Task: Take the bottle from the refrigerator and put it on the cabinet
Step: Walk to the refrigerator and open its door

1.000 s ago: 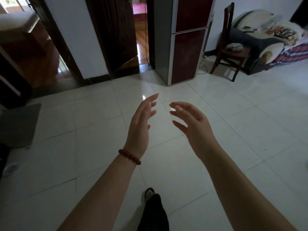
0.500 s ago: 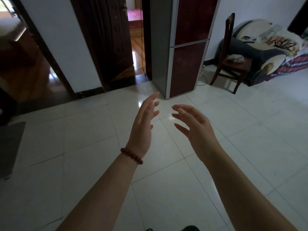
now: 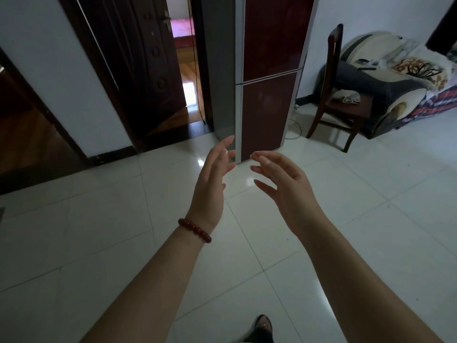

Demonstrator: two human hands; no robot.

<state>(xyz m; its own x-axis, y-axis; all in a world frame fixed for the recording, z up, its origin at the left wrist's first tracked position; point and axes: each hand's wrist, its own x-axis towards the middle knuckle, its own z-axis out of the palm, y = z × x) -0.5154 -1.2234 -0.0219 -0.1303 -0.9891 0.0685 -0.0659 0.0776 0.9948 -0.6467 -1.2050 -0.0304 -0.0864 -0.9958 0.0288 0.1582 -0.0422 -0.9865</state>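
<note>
The left hand (image 3: 210,186) and right hand (image 3: 289,191) are up, fingers spread, holding nothing. Ahead on the white floor (image 3: 99,243) stands the red refrigerator (image 3: 269,70), doors closed, between a dark door (image 3: 138,70) and a chair (image 3: 346,110). I cannot tell where the bottle is.

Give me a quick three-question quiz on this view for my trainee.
1. True or false: both fridge doors are shut.
2. The left hand and right hand are: A) holding a bottle; B) open and empty; C) gripping a door handle.
3. Fill in: the bracelet is on the ___ wrist.
Key: 1 true; 2 B; 3 left.
</note>
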